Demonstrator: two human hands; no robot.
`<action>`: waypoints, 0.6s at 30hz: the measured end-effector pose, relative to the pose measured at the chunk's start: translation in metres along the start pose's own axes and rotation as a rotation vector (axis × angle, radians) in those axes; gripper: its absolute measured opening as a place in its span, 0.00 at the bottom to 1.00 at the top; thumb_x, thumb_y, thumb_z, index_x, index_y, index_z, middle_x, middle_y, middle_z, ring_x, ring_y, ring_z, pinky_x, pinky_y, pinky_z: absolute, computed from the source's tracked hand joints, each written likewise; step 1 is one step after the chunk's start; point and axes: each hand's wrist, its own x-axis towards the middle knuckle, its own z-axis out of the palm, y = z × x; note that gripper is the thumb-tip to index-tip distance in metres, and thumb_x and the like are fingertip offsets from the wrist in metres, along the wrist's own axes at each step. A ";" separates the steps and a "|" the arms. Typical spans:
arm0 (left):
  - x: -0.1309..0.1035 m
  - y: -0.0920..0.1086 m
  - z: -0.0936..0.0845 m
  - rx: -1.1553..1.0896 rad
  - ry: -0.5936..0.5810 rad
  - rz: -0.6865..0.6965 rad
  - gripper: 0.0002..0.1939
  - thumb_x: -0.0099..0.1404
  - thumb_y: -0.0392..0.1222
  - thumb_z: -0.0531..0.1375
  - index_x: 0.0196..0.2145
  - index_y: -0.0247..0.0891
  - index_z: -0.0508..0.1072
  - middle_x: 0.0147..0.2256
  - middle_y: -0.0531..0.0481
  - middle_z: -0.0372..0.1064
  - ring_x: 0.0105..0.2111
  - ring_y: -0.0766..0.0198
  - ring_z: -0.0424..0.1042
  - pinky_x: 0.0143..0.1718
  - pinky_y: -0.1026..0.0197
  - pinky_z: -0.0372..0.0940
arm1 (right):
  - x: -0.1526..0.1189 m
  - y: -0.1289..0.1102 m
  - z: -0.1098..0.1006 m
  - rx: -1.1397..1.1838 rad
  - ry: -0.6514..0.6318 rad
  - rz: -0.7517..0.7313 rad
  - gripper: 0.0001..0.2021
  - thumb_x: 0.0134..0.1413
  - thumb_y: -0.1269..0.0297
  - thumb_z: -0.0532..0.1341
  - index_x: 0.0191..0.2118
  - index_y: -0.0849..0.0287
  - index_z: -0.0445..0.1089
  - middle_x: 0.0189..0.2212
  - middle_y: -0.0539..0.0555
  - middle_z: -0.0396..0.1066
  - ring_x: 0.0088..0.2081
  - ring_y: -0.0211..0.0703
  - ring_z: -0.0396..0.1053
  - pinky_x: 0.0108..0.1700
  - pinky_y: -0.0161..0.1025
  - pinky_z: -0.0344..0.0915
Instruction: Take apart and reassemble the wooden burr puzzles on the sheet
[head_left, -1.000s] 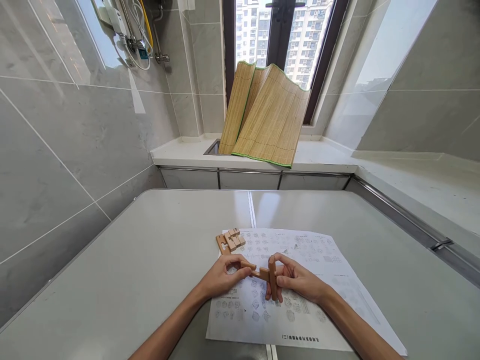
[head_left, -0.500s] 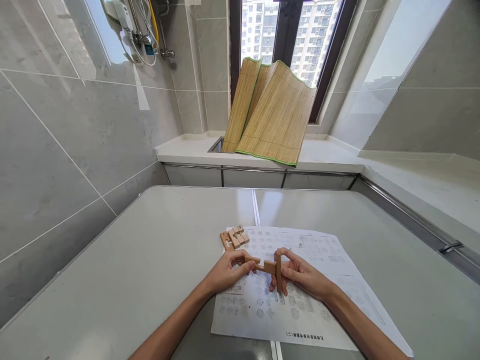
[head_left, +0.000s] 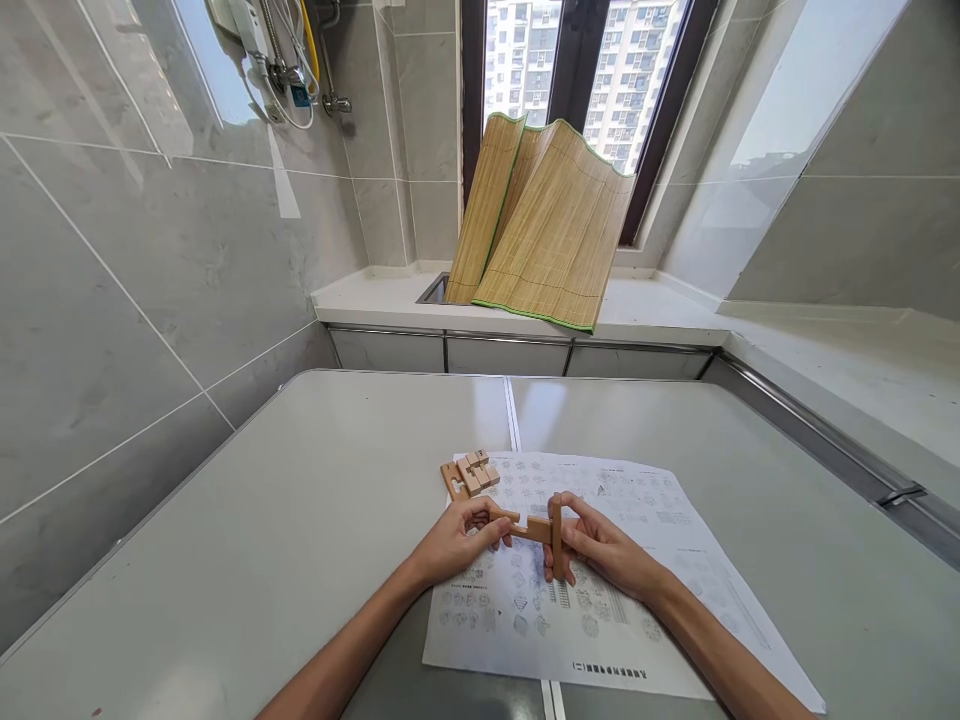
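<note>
Above a printed sheet (head_left: 555,640), my left hand (head_left: 459,540) pinches one end of a notched wooden puzzle piece (head_left: 537,530) lying sideways. My right hand (head_left: 600,540) is closed around an upright wooden puzzle piece (head_left: 556,540), which meets the sideways piece at its right end. Whether the two are locked together I cannot tell. Just beyond my left hand, several more wooden puzzle pieces (head_left: 475,472) rest in a cluster by the sheet's upper left corner, one of them with a slot cut in it.
The sheet lies on a pale table (head_left: 337,480) with a seam down its middle. Behind the table, a bamboo mat (head_left: 555,230) leans against the window on a white ledge (head_left: 660,310). A tiled wall (head_left: 150,280) stands along the left.
Both hands stay almost still. The fingers of my right hand shift slightly around the upright piece, and the view moves a little.
</note>
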 end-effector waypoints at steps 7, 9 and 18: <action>0.000 0.000 -0.001 0.051 -0.013 0.003 0.20 0.70 0.57 0.59 0.33 0.36 0.74 0.30 0.49 0.75 0.31 0.63 0.70 0.38 0.62 0.64 | 0.001 0.000 0.000 0.057 0.041 0.046 0.17 0.69 0.49 0.58 0.51 0.57 0.60 0.33 0.53 0.75 0.33 0.45 0.78 0.30 0.37 0.67; 0.000 0.002 -0.001 0.080 -0.024 0.008 0.21 0.70 0.57 0.59 0.31 0.36 0.74 0.30 0.49 0.74 0.31 0.64 0.69 0.38 0.62 0.64 | 0.002 0.000 -0.001 0.071 0.030 0.052 0.17 0.69 0.49 0.59 0.50 0.57 0.61 0.33 0.54 0.75 0.33 0.45 0.78 0.29 0.36 0.67; -0.001 0.005 -0.001 0.070 -0.023 0.004 0.22 0.70 0.58 0.58 0.30 0.36 0.73 0.28 0.50 0.72 0.31 0.63 0.70 0.38 0.62 0.64 | 0.000 0.001 -0.002 0.031 0.031 0.036 0.15 0.71 0.52 0.56 0.52 0.58 0.61 0.33 0.55 0.76 0.33 0.46 0.78 0.29 0.36 0.68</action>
